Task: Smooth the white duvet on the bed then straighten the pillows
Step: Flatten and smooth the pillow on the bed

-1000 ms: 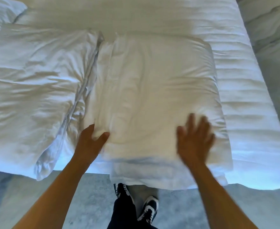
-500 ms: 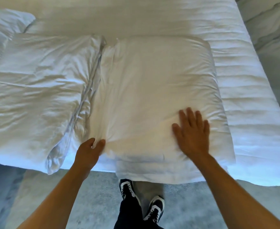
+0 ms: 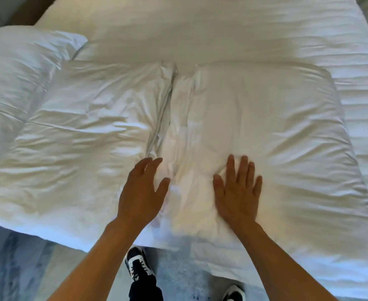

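Two white pillows lie side by side on the white duvet (image 3: pixel 233 35), near the bed's front edge. The right pillow (image 3: pixel 276 131) is fairly smooth; the left pillow (image 3: pixel 80 135) is creased. My right hand (image 3: pixel 237 190) lies flat, fingers spread, on the left part of the right pillow. My left hand (image 3: pixel 142 192) is open, fingers apart, over the seam where the two pillows meet, holding nothing. Loose pillowcase folds (image 3: pixel 178 131) bunch between the pillows.
A third white pillow (image 3: pixel 15 68) sits at the far left of the bed. Grey patterned floor (image 3: pixel 26 268) runs along the bed's front edge, where my two dark shoes (image 3: pixel 138 263) stand. A brown headboard edge (image 3: pixel 24 16) shows at top left.
My left hand let go of the right pillow's corner and opened over the seam. My right hand slid left across the pillow. The view moved closer and leftward.
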